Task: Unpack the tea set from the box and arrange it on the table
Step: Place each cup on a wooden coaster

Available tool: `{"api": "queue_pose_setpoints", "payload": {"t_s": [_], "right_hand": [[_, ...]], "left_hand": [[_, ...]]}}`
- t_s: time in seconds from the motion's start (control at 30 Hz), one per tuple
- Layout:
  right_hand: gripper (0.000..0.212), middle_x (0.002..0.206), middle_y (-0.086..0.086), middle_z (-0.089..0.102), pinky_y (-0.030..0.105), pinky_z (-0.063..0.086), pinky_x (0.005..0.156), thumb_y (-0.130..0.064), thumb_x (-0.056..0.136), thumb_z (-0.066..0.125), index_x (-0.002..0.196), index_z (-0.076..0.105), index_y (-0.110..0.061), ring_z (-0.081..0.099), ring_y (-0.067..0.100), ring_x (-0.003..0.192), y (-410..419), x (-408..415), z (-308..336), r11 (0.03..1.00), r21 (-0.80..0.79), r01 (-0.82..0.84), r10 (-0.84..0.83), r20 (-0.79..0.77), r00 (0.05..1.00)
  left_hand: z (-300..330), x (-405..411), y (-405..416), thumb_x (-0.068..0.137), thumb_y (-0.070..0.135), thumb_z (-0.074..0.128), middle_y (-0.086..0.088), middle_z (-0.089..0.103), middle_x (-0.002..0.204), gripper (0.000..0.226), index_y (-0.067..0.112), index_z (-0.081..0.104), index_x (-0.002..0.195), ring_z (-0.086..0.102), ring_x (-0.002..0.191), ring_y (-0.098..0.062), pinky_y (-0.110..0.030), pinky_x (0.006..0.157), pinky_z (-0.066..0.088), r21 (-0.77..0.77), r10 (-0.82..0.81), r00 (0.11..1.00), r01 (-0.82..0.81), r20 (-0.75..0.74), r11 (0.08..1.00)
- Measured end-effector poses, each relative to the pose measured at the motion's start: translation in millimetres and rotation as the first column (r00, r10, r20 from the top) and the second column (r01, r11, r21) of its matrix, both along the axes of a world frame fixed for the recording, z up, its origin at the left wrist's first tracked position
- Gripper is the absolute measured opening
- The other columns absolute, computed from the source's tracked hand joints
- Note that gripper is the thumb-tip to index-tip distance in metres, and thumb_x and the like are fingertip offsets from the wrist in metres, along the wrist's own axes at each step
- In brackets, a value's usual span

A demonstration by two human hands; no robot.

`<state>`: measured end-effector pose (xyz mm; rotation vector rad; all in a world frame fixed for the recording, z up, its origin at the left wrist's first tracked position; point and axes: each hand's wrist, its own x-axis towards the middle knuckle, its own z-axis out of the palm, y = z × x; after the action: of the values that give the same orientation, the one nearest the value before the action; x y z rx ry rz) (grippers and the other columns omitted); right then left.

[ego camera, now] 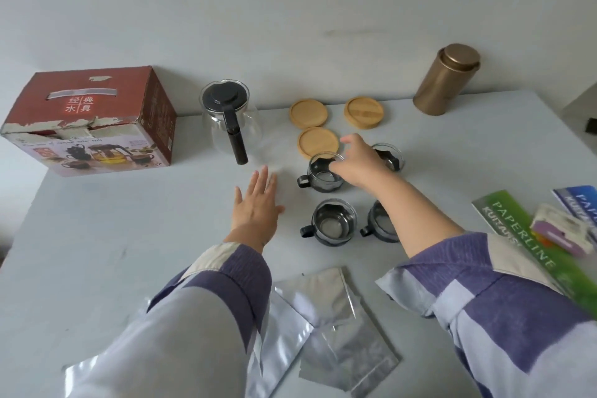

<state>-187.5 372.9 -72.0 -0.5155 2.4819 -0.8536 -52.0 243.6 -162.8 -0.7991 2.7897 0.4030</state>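
Observation:
The red tea set box stands at the table's far left. A glass teapot with a black lid and handle sits right of it. Three round wooden coasters lie behind several glass cups with black holders. My right hand grips the rim of the far left cup; another cup is partly hidden behind that hand. Two more cups stand nearer to me. My left hand hovers flat over the table, fingers apart, holding nothing.
A bronze tin canister stands at the far right by the wall. Silver foil pouches lie near the front edge. Green and blue paper packs and a small purple packet lie at the right edge.

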Motion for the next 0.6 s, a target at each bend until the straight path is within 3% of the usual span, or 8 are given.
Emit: {"api": "queue_pose_setpoints", "payload": {"t_s": [0.17,0.3,0.4,0.6], "right_hand": [[0.084,0.151,0.004,0.03,0.025,0.032,0.098,-0.017,0.08,0.07,0.147,0.019,-0.022,0.035,0.02,0.136,41.4,54.4,-14.6,0.991,-0.129,-0.033,0.047,0.112,0.993],[0.1,0.149,0.01,0.025,0.025,0.024,0.109,-0.017,0.074,0.077,0.15,0.011,-0.014,0.027,0.024,0.138,54.3,87.3,-43.1,0.988,-0.153,-0.005,0.0,-0.034,0.999],[0.103,0.15,0.01,0.024,0.016,0.021,0.104,-0.013,0.074,0.078,0.15,0.009,-0.011,0.026,0.022,0.139,54.0,99.4,-61.7,0.974,-0.22,0.061,-0.08,-0.076,0.994],[0.1,0.15,0.009,0.028,0.027,0.03,0.108,-0.018,0.075,0.077,0.149,0.01,-0.009,0.03,0.023,0.138,45.8,105.2,-81.1,0.975,-0.186,0.121,-0.154,-0.176,0.972]], "left_hand": [[-3.2,12.1,16.9,0.1,0.036,0.037,0.002,-0.019,0.158,0.069,0.018,-0.004,0.152,-0.017,0.145,-0.017,-0.047,0.118,-0.004,0.051,-0.031,0.997,0.028,0.073,0.998],[-6.3,18.9,24.6,0.1,0.039,0.037,-0.002,-0.015,0.159,0.071,0.016,-0.004,0.152,-0.013,0.147,-0.021,-0.044,0.118,0.002,0.078,-0.046,0.995,0.039,0.09,0.996],[-8.0,19.2,27.1,0.1,0.037,0.036,-0.003,-0.017,0.159,0.069,0.015,-0.006,0.152,-0.013,0.146,-0.022,-0.044,0.118,0.002,0.08,-0.043,0.995,0.036,0.092,0.996],[-9.6,18.7,26.9,0.101,0.038,0.034,-0.004,-0.018,0.158,0.07,0.014,-0.007,0.151,-0.014,0.146,-0.023,-0.045,0.118,0.002,0.068,-0.048,0.992,0.04,0.114,0.997]]}}
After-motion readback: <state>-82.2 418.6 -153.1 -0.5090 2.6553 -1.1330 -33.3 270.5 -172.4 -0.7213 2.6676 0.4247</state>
